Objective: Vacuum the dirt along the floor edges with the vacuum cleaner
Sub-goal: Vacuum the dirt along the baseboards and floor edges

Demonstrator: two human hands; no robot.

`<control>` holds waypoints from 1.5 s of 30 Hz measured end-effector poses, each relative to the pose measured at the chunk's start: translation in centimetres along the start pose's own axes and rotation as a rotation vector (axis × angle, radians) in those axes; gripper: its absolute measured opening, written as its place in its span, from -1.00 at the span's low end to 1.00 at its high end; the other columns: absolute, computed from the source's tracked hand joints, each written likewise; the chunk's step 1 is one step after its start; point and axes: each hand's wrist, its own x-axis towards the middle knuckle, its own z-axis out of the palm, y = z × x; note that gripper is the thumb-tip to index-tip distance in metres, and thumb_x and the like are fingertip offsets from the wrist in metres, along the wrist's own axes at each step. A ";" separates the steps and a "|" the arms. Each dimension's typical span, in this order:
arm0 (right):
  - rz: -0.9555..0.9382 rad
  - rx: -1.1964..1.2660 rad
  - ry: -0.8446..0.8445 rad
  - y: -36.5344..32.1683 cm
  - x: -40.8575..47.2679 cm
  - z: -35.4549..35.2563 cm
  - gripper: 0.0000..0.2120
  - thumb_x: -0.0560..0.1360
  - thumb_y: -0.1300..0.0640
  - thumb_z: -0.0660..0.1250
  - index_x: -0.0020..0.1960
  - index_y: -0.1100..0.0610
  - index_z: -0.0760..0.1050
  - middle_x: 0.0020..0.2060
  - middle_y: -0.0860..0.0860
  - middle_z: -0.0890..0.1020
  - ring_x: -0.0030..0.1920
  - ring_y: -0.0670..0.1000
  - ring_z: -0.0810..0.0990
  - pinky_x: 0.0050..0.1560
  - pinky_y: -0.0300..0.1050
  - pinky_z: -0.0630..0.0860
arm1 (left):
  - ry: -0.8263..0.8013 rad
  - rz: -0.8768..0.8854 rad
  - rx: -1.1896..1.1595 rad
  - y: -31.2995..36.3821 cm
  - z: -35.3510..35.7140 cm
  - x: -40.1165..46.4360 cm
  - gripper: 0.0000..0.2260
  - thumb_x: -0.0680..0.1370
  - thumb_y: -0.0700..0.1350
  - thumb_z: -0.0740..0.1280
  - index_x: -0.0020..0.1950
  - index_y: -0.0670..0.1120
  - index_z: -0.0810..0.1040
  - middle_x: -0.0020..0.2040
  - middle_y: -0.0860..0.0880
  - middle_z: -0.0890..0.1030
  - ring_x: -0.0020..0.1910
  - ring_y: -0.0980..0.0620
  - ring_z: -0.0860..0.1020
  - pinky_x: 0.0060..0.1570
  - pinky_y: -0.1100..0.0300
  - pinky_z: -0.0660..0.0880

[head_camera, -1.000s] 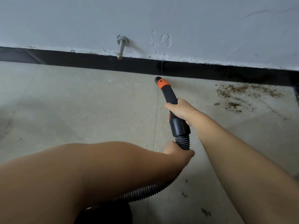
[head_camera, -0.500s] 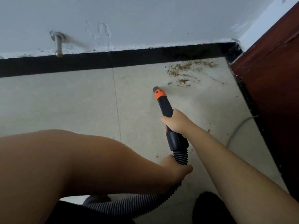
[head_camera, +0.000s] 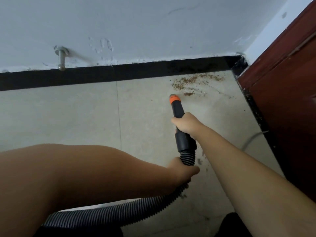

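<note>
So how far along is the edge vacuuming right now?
Done: the floor along the skirting left of the nozzle looks clean. In hand: the right hand grips the nozzle and the left hand holds the hose, with the tip right at the dirt patch. Left: that patch by the corner, plus specks along the door-side edge.

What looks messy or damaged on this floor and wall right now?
Brown dirt is scattered in the corner by the baseboard, just ahead of the nozzle. A few specks lie near the hose. The wall paint is scuffed beside the doorstop.
</note>
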 end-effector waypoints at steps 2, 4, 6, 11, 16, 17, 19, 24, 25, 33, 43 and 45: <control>-0.033 -0.004 -0.047 -0.7 0.0 1.0 -0.73 0.52 0.09 0.27 0.13 0.24 0.41 -0.16 0.18 0.61 -0.06 0.23 0.64 0.06 0.14 0.59 | 0.033 -0.010 -0.023 -0.4 -0.6 -0.1 -0.87 0.50 -0.15 0.32 -0.13 -0.15 0.38 -0.33 -0.08 0.46 -0.46 0.00 0.45 -0.37 0.21 0.46; -0.053 0.000 -0.070 -1.0 0.2 1.2 -0.80 0.52 0.09 0.27 0.04 0.21 0.40 -0.25 0.14 0.60 -0.10 0.22 0.65 0.04 0.12 0.60 | 0.048 -0.003 -0.023 -0.3 -0.7 0.0 -0.87 0.49 -0.15 0.32 -0.14 -0.14 0.38 -0.33 -0.08 0.46 -0.46 0.00 0.45 -0.35 0.20 0.47; -0.052 -0.003 -0.071 -0.8 0.2 0.4 -0.83 0.51 0.10 0.27 -0.01 0.20 0.39 -0.29 0.12 0.60 -0.20 0.19 0.63 -0.02 0.08 0.60 | 0.040 0.002 -0.016 0.1 -0.2 0.2 -0.87 0.49 -0.15 0.32 -0.14 -0.14 0.38 -0.33 -0.08 0.47 -0.46 0.00 0.45 -0.32 0.18 0.48; -0.001 -0.007 -0.017 1.9 0.6 -3.6 -0.81 0.52 0.12 0.27 0.01 0.24 0.42 -0.32 0.12 0.59 -0.31 0.11 0.59 -0.21 -0.06 0.54 | -0.040 0.027 0.013 2.0 3.1 1.2 -0.87 0.51 -0.15 0.32 -0.15 -0.14 0.38 -0.33 -0.07 0.45 -0.46 0.00 0.45 -0.35 0.19 0.49; 0.068 0.042 0.057 4.5 1.3 -7.6 -0.78 0.53 0.13 0.27 0.07 0.26 0.40 -0.24 0.17 0.58 -0.19 0.21 0.62 0.00 0.11 0.60 | -0.081 0.029 0.029 4.0 6.2 2.6 -0.85 0.52 -0.13 0.32 -0.06 -0.15 0.38 -0.30 -0.07 0.45 -0.45 0.02 0.43 -0.41 0.21 0.45; 0.074 0.048 0.057 4.6 1.5 -8.3 -0.79 0.53 0.14 0.27 0.07 0.26 0.40 -0.22 0.17 0.58 -0.18 0.22 0.62 0.02 0.13 0.60 | -0.075 0.036 0.027 4.4 6.6 2.9 -0.85 0.52 -0.13 0.32 -0.05 -0.15 0.38 -0.29 -0.07 0.45 -0.45 0.01 0.43 -0.39 0.21 0.46; 0.076 0.048 0.048 4.7 1.9 -9.6 -0.80 0.53 0.14 0.27 0.06 0.26 0.40 -0.22 0.17 0.57 -0.18 0.21 0.61 0.00 0.12 0.59 | -0.060 0.053 0.008 5.2 7.3 3.6 -0.86 0.51 -0.13 0.33 -0.11 -0.14 0.39 -0.30 -0.08 0.47 -0.45 -0.01 0.44 -0.31 0.17 0.48; 0.069 0.004 0.021 3.7 2.4 -10.7 -0.74 0.52 0.11 0.27 0.12 0.25 0.38 -0.04 0.23 0.60 0.01 0.26 0.64 0.10 0.17 0.58 | -0.038 0.059 -0.078 6.4 7.9 4.2 -0.82 0.50 -0.16 0.32 -0.25 -0.12 0.36 -0.37 -0.06 0.45 -0.49 0.00 0.44 -0.33 0.19 0.46; 0.063 -0.011 0.004 3.4 2.4 -10.6 -0.73 0.52 0.11 0.27 0.13 0.25 0.38 0.00 0.24 0.60 0.03 0.27 0.63 0.11 0.17 0.57 | -0.035 0.059 -0.089 6.3 7.9 4.2 -0.82 0.49 -0.16 0.32 -0.25 -0.12 0.36 -0.37 -0.06 0.45 -0.49 0.00 0.44 -0.34 0.19 0.46; -0.039 -0.011 -0.152 1.9 1.6 -6.5 -0.86 0.50 0.11 0.26 -0.03 0.17 0.38 -0.07 0.21 0.60 0.02 0.28 0.64 0.12 0.21 0.56 | 0.130 0.022 -0.162 4.0 6.6 3.1 -0.85 0.45 -0.21 0.33 -0.24 -0.10 0.36 -0.36 -0.05 0.42 -0.41 -0.01 0.44 -0.33 0.15 0.50; -0.004 0.100 -0.117 0.8 2.2 -7.3 -0.78 0.51 0.11 0.28 0.08 0.20 0.37 -0.09 0.17 0.61 0.04 0.24 0.64 0.15 0.18 0.55 | 0.085 -0.010 0.023 5.8 3.5 2.2 -0.87 0.48 -0.15 0.35 -0.15 -0.14 0.42 -0.34 -0.06 0.47 -0.48 0.04 0.45 -0.50 0.29 0.45; 0.019 0.093 -0.085 2.0 2.4 -8.4 -0.75 0.51 0.11 0.28 0.11 0.22 0.37 -0.04 0.20 0.61 0.04 0.26 0.63 0.15 0.19 0.55 | 0.051 0.002 0.031 6.1 4.8 2.8 -0.87 0.48 -0.15 0.35 -0.16 -0.14 0.42 -0.35 -0.06 0.47 -0.50 0.04 0.44 -0.51 0.29 0.45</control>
